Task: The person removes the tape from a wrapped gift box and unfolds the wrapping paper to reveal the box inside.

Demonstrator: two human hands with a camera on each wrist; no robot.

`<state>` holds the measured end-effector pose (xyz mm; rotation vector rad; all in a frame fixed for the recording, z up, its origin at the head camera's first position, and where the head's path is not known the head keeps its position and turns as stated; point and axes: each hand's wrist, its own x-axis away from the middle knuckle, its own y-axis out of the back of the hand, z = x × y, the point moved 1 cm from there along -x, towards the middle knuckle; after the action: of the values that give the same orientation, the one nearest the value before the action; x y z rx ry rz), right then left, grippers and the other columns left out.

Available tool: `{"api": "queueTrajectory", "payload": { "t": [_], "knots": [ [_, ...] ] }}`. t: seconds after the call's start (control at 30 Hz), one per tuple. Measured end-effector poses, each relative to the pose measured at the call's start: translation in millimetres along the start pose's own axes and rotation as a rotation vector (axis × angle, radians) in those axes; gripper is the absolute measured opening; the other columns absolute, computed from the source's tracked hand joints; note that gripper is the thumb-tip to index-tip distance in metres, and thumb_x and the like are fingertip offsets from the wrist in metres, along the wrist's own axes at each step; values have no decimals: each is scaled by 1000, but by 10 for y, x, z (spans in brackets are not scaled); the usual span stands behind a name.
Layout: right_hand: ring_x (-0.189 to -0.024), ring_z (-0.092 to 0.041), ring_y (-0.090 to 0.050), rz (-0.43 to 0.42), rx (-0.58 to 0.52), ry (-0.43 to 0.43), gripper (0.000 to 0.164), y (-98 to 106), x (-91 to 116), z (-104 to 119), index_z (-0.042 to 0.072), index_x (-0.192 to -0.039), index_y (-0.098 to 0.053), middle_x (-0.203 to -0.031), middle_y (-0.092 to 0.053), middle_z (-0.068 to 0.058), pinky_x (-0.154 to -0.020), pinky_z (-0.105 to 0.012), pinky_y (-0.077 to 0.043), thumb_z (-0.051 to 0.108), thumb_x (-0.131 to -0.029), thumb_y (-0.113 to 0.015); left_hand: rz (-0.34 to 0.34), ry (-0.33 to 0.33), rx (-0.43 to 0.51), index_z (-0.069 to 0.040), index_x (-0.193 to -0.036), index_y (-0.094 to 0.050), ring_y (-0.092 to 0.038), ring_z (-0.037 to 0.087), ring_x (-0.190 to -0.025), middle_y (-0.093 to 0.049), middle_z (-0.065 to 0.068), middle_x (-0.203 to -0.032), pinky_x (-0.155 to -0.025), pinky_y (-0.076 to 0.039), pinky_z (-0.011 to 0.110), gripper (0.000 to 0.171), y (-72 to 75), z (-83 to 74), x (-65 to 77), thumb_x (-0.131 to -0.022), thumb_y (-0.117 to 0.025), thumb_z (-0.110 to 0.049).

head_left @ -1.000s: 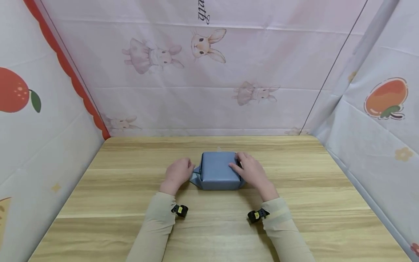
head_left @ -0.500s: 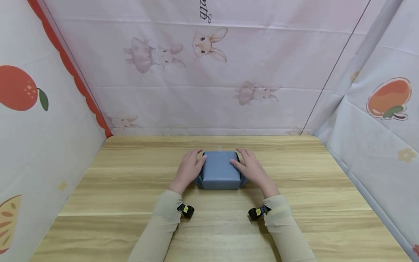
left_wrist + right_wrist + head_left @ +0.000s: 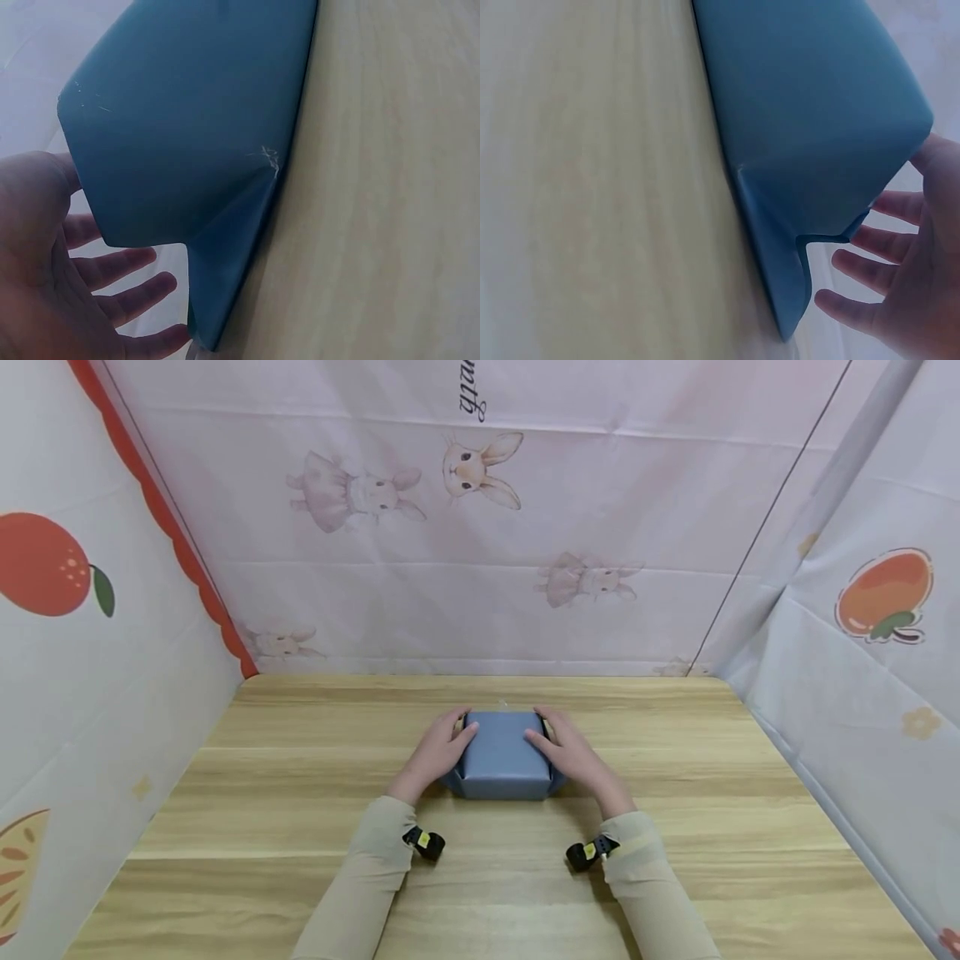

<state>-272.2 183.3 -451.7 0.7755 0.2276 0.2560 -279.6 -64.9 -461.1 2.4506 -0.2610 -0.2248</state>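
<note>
A blue box (image 3: 504, 747) with a smooth, leather-like surface sits on the table, its folded ends flaring out at the base. My left hand (image 3: 437, 752) holds its left side, thumb lying on the top edge. On the opposite side my right hand (image 3: 573, 752) grips it the same way, with the thumb further in on the top. In the left wrist view, the fingers (image 3: 135, 296) spread beside the notched, folded end (image 3: 217, 255). The right wrist view likewise has fingers (image 3: 862, 270) beside the other folded end (image 3: 769, 217). Some fingertips are hidden behind the box.
The wooden table (image 3: 495, 885) runs back to a fabric wall (image 3: 600, 493) printed with rabbits. Fruit-print fabric walls stand at left (image 3: 150, 710) and right (image 3: 840, 727). A small translucent bit (image 3: 503, 703) pokes up behind the box.
My left hand has moved from the box's lower left folded end, where its fingers were curled, up onto its left side. The right hand has stayed on the right side, shifting only slightly.
</note>
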Motion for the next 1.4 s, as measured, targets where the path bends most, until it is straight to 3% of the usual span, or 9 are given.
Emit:
{"api": "queueTrajectory", "payload": {
  "t": [0.33, 0.63, 0.87, 1.03, 1.2, 1.4],
  "knots": [
    [-146, -38, -28, -13, -36, -9, 66, -20, 22, 12, 7, -151, -33, -155, -34, -19, -116, -57, -26, 47, -100, -48, -2, -6, 47, -8, -147, -41, -41, 31, -140, -41, 16, -151, -110, -41, 46, 53, -3, -8, 4, -103, -47, -37],
    [-146, -38, -28, -11, -39, -19, 65, -1, 16, 41, 7, -151, -32, -156, -33, -19, -117, -56, -26, 46, -101, -47, -14, -12, 76, -15, -148, -40, -44, 33, -137, -38, 15, -153, -108, -43, 47, 52, 46, -105, 51, -103, -45, -40],
    [-141, -36, -37, -64, -46, 7, 56, 90, 25, 119, 6, -143, -46, -149, -44, -17, -113, -56, -32, 43, -101, -48, -42, -39, 4, -17, -145, -45, -43, 29, -138, -42, 11, -150, -112, -38, 50, 50, 150, -276, 115, -102, -45, -43],
    [-136, -35, -44, -107, -10, 33, 46, 205, 75, 234, 4, -134, -55, -141, -53, -17, -110, -54, -37, 36, -101, -52, -87, -113, -85, -13, -139, -52, -44, 25, -138, -51, 7, -144, -114, -36, 47, 45, 214, -385, 176, -102, -47, -40],
    [-126, -36, -53, -170, 22, 99, 24, 310, 167, 356, 5, -108, -65, -128, -62, -17, -105, -53, -42, 26, -98, -59, -143, -219, -194, -11, -122, -63, -53, 25, -129, -60, 8, -134, -109, -42, 44, 33, 275, -442, 301, -101, -53, -34],
    [-100, -27, -63, -183, 71, 243, 10, 364, 363, 378, 8, -89, -68, -101, -69, -10, -87, -45, -50, 16, -94, -64, -190, -413, -293, -12, -99, -69, -64, 22, -106, -70, 5, -110, -95, -50, 43, 15, 326, -470, 523, -96, -63, -25]
  ]
}}
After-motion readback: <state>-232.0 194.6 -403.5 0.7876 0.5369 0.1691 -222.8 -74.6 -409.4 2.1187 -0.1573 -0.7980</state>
